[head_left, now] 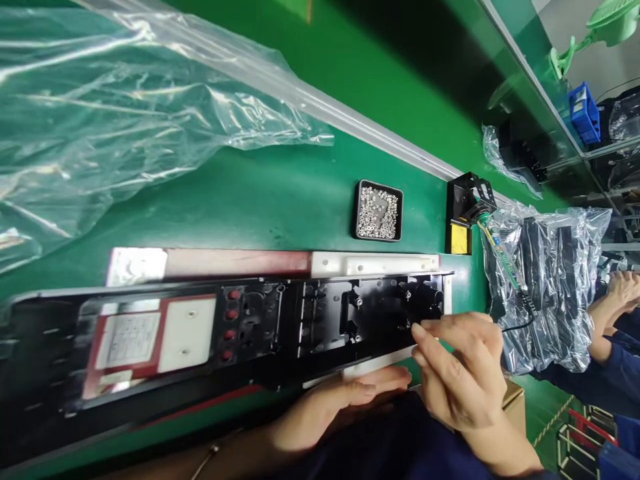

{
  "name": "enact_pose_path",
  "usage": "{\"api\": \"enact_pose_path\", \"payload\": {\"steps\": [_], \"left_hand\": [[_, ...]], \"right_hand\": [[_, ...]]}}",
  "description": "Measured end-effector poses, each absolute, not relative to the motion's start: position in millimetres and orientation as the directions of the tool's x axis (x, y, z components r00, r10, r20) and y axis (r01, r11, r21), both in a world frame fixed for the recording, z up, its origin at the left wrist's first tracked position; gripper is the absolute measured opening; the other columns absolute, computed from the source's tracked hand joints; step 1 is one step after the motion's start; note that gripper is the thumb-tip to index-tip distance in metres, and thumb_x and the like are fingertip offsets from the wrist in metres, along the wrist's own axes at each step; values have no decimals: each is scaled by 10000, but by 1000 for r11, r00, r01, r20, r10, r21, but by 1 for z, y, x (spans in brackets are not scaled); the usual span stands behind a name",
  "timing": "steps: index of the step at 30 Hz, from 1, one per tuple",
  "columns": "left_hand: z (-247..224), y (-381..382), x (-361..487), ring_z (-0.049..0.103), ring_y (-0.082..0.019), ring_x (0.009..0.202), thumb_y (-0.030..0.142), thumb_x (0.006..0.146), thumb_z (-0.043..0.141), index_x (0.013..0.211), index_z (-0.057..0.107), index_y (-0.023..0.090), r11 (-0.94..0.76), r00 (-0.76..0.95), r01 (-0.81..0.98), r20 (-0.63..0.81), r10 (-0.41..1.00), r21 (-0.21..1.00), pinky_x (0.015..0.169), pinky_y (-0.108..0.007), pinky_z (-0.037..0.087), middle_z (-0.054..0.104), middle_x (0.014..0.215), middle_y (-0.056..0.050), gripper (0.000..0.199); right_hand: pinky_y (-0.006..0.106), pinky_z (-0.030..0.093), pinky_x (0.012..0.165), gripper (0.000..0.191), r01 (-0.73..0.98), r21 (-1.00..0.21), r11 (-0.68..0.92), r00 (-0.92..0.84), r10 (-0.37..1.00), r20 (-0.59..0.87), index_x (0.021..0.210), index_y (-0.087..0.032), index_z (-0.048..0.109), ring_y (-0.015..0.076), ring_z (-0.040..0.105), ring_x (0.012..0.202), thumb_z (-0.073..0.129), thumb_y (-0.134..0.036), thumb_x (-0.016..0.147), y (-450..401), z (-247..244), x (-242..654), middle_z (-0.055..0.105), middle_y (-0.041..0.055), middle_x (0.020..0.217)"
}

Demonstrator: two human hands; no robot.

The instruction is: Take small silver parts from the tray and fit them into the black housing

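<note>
A long black plastic housing (pixel 380 313) lies across a red and white fixture (pixel 240 262) on the green bench. My right hand (pixel 463 363) is over the housing's right end, thumb and fingertips pinched near a small metal insert (pixel 408 325); whatever sits between them is too small to make out. Along the housing's near edge rests my left hand (pixel 350 398), fingers stretched out and lying against the side. More metal inserts (pixel 359 302) stand on black posts inside. Beyond the housing, a small black tray (pixel 355 213) holds several small silver nut-like parts.
A soldering iron (pixel 501 257) leans in its black stand (pixel 457 200) with a yellow sponge (pixel 460 239). Plastic-wrapped black parts (pixel 547 287) lie at the right. Clear plastic film (pixel 150 127) covers the upper left. Another person's hands (pixel 623 293) show at the far right.
</note>
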State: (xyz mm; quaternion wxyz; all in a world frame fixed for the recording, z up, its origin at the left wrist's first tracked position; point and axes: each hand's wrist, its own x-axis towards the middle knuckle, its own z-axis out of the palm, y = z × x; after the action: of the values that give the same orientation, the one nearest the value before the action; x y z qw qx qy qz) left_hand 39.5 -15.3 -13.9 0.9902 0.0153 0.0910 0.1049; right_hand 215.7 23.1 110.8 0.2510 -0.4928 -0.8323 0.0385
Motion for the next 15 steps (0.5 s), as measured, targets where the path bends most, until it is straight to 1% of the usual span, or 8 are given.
{"api": "enact_pose_path", "payload": {"steps": [1, 3, 6, 8, 10, 12, 14, 15], "left_hand": [[-12, -12, 37, 320, -261, 1479, 477, 893, 675, 1336, 633, 352, 979, 966, -190, -168, 199, 67, 1251, -377, 226, 537, 1446, 29, 462], [-7, -5, 33, 348, -245, 1465, 487, 926, 637, 1339, 617, 382, 979, 970, -168, -160, 186, 119, 1228, -346, 266, 546, 1432, 46, 427], [1, 4, 29, 451, -248, 1397, 542, 923, 640, 1312, 652, 355, 972, 972, -130, -170, 164, 194, 1166, -318, 353, 596, 1375, 10, 431], [2, 8, 29, 507, -260, 1347, 545, 919, 646, 1293, 681, 298, 974, 973, -105, -182, 143, 202, 1133, -319, 388, 618, 1345, -37, 450], [-1, 10, 30, 554, -262, 1290, 488, 930, 641, 1292, 687, 238, 975, 971, -81, -205, 124, 205, 1098, -331, 419, 619, 1338, -88, 442], [-6, 11, 30, 593, -245, 1223, 449, 917, 661, 1272, 700, 219, 971, 965, -49, -241, 106, 234, 1046, -322, 453, 631, 1316, -107, 426], [-11, 10, 28, 609, -222, 1172, 458, 902, 684, 1235, 720, 227, 955, 958, -13, -271, 97, 296, 997, -300, 471, 649, 1281, -102, 407], [-13, 9, 26, 613, -218, 1154, 483, 897, 692, 1202, 735, 227, 938, 950, 12, -298, 98, 346, 986, -296, 472, 661, 1249, -102, 400]], "right_hand": [[352, 421, 825, 139, 801, -318, 507, -375, 840, 392, 1130, -69, 639, 198, 535, 968, 556, -49, 1019, 16, 110, 219, 608, 98, 1007], [346, 418, 805, 129, 786, -359, 504, -351, 841, 412, 1106, -47, 642, 201, 534, 953, 565, -34, 1003, -1, 101, 224, 611, 104, 982], [335, 405, 764, 133, 748, -445, 492, -293, 847, 444, 1088, -30, 634, 203, 527, 912, 552, -14, 984, -27, 77, 228, 616, 113, 972], [324, 406, 750, 150, 744, -471, 474, -261, 855, 448, 1096, -29, 617, 191, 518, 869, 546, 6, 969, -43, 60, 229, 608, 108, 949], [315, 404, 720, 132, 759, -460, 461, -235, 852, 467, 1081, -42, 600, 177, 496, 809, 526, -3, 978, -59, 44, 230, 590, 95, 895], [309, 372, 661, 89, 780, -434, 450, -207, 841, 500, 1021, -69, 575, 170, 463, 734, 496, -35, 1001, -77, 29, 230, 563, 77, 826], [303, 319, 602, 101, 805, -404, 435, -170, 821, 544, 941, -99, 535, 167, 437, 668, 473, -67, 1015, -94, 14, 229, 529, 60, 765], [298, 295, 577, 142, 816, -392, 424, -147, 808, 570, 897, -111, 513, 165, 426, 640, 450, -82, 1022, -102, 6, 228, 506, 53, 735]]}}
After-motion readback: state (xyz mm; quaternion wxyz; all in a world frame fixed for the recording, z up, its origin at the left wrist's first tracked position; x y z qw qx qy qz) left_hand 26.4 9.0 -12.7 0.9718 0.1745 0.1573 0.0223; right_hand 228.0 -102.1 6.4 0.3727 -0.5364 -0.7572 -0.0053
